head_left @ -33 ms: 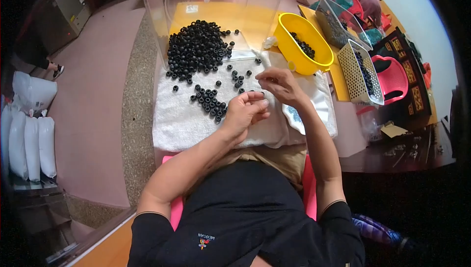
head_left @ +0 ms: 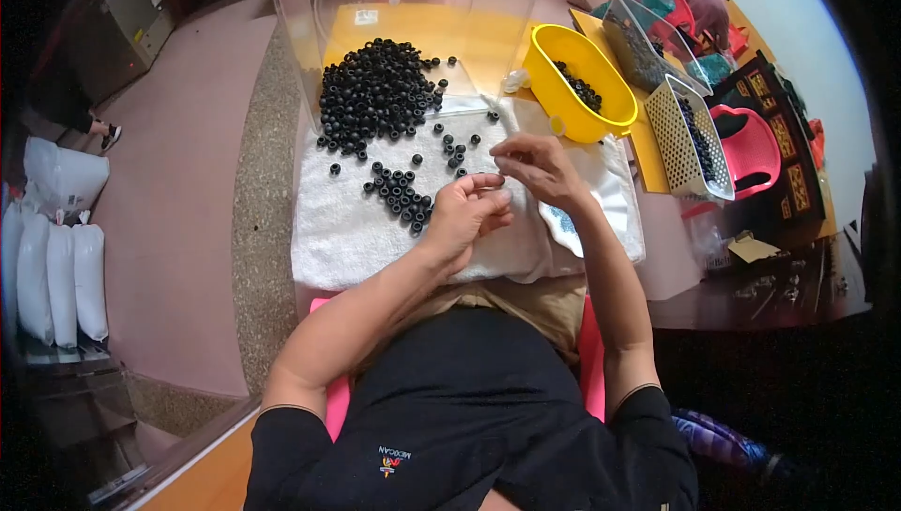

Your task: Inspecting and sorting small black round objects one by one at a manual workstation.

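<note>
Both hands meet above the white terry towel [head_left: 347,229] spread on the desk, unchanged from the earlier frame. The left hand [head_left: 466,212] curls its fingers inward; the right hand [head_left: 531,166] pinches something too small to tell. Small black rubber rings [head_left: 375,93] lie heaped just beyond, beside a yellow plastic tub [head_left: 601,117].

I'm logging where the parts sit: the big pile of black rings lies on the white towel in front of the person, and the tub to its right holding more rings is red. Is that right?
Not quite. The head view shows the tub to the right is yellow, not red. The rest holds: the big pile of black rings lies on the white towel in front of the person, and the tub holds more rings.
</note>
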### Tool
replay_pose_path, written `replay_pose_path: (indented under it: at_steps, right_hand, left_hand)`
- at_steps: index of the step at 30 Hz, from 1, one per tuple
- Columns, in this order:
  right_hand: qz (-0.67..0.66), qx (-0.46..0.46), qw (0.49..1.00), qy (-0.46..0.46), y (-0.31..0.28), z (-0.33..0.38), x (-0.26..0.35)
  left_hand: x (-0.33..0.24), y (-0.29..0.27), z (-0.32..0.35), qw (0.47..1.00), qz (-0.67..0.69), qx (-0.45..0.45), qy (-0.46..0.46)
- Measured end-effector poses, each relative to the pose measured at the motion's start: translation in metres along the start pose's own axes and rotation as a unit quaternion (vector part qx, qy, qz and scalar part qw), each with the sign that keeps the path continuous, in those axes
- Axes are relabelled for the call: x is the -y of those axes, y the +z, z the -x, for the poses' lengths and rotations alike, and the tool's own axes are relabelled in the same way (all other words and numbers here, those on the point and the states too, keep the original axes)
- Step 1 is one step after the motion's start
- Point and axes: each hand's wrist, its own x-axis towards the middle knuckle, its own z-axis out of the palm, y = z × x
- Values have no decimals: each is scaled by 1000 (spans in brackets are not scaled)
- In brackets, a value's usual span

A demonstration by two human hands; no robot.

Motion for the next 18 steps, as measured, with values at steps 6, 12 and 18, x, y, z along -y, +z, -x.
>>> replay_pose_path:
  at_steps: [6,12,18]
  right_hand:
    - [-81,-5,997,11,2,24,-2]
    - [-108,26,994,-4,-5,32,-3]
    - [-43,-7,995,-90,0,39,2]
  left_hand:
    - [-4,1,-5,1000,-16,25,5]
    - [-3,0,-4,998,-60,27,-2]
    - [-4,0,-5,994,-98,52,-4]
